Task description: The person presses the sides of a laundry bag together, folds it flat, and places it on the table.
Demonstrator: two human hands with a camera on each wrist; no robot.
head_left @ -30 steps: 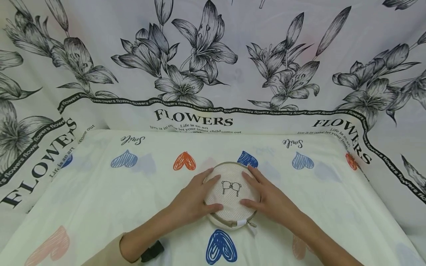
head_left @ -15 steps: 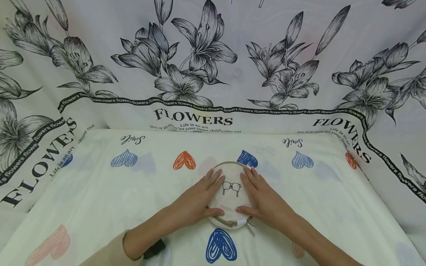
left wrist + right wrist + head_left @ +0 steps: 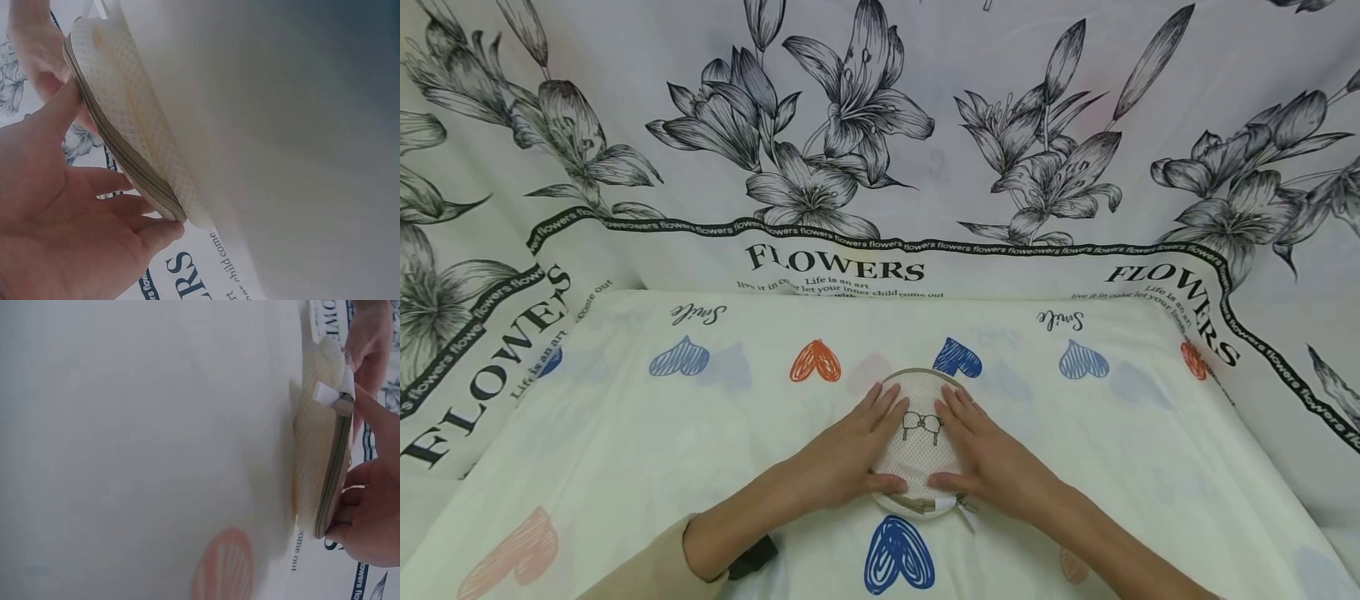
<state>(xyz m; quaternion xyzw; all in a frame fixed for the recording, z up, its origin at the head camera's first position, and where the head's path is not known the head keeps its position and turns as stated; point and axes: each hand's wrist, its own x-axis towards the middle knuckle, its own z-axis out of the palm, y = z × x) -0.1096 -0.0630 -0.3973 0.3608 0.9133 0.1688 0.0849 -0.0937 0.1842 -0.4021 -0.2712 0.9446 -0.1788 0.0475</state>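
A round cream mesh bra wash bag (image 3: 917, 467) lies on the cloth-covered table in the head view, a black bra outline printed on its top. My left hand (image 3: 848, 450) rests on the left part of that top and my right hand (image 3: 1002, 454) on the right part, fingers extended, thumbs towards each other. The left wrist view shows the bag's mesh side (image 3: 119, 75) and a beige zipper (image 3: 128, 159) along its rim. In the right wrist view the zipper pull (image 3: 344, 405) and a white tag (image 3: 325, 394) show. What the bag contains is hidden.
A white cloth (image 3: 700, 450) with printed hearts covers the table. Behind and at the sides hangs a flower-printed curtain (image 3: 715, 183). A small black object (image 3: 752, 557) shows beside the left sleeve (image 3: 655, 567).
Both hands have slid inward over the top of the bag, their fingers and thumbs now closer together. The bag stays in nearly the same place.
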